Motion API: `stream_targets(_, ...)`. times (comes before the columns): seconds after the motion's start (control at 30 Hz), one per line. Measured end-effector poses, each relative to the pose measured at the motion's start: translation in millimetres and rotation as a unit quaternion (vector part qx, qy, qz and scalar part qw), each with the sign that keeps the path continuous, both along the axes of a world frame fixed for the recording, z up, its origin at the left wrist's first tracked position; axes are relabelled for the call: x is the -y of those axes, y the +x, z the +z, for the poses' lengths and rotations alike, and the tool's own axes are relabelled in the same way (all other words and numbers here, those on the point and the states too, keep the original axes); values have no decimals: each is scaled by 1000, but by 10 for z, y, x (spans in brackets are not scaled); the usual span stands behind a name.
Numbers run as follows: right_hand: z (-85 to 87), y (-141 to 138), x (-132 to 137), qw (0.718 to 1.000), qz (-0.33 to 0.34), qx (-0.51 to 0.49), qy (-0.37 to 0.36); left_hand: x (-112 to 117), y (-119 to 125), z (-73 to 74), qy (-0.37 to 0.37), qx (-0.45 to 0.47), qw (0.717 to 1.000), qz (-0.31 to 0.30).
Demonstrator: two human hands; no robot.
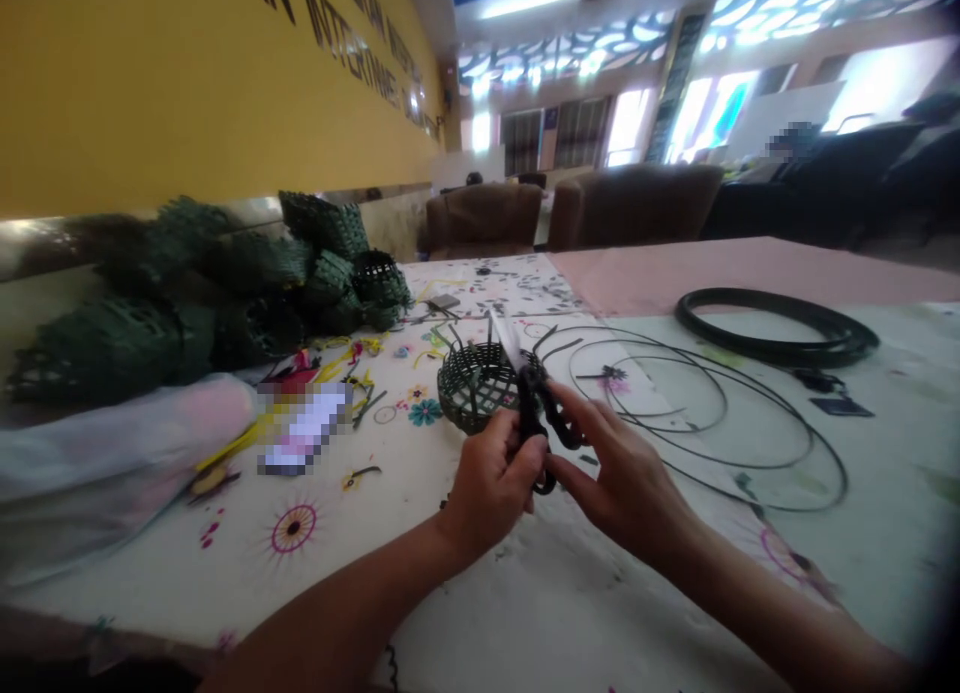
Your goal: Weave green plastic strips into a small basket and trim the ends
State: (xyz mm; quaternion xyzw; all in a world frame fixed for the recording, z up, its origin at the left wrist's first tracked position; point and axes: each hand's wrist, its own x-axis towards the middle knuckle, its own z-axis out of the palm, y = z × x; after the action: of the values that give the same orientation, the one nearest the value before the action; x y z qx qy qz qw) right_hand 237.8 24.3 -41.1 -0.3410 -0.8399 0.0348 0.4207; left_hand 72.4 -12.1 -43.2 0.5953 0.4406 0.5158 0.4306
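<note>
- The left hand (495, 468) grips black-handled scissors (529, 403) at the centre of the frame
- The right hand (619, 473) bends its fingers around the handles; I cannot tell if it grips
- A dark woven basket (459, 401) sits behind, on the worktop (405, 483)

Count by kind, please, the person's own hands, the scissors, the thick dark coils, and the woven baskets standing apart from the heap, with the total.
Left hand and right hand: 2
Pair of scissors: 1
Thick dark coil: 1
Separate woven basket: 1
Total: 5
</note>
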Motion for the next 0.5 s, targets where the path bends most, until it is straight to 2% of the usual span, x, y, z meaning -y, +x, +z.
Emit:
stream_targets(0.17,-14,-29,-22,986,57,-70,-141,4,-23,-4,55,-123,991,7)
stream_targets(0.23,13,-35,-33,965,70,-120,-222,9,-36,21,94,-164,982,-16)
stream_targets(0.3,47,-31,-40,930,86,-170,-315,12,-58,55,137,-185,973,-10)
stream_targets(0.37,76,-18,-47,880,106,-223,-405,-6,-104,92,163,-175,969,64)
stream_targets(0.43,92,1,-61,835,136,-263,-464,-60,-188,127,165,-139,961,173)
stream_targets(0.5,101,18,-81,812,161,-277,-487,-148,-310,156,157,-110,946,260)
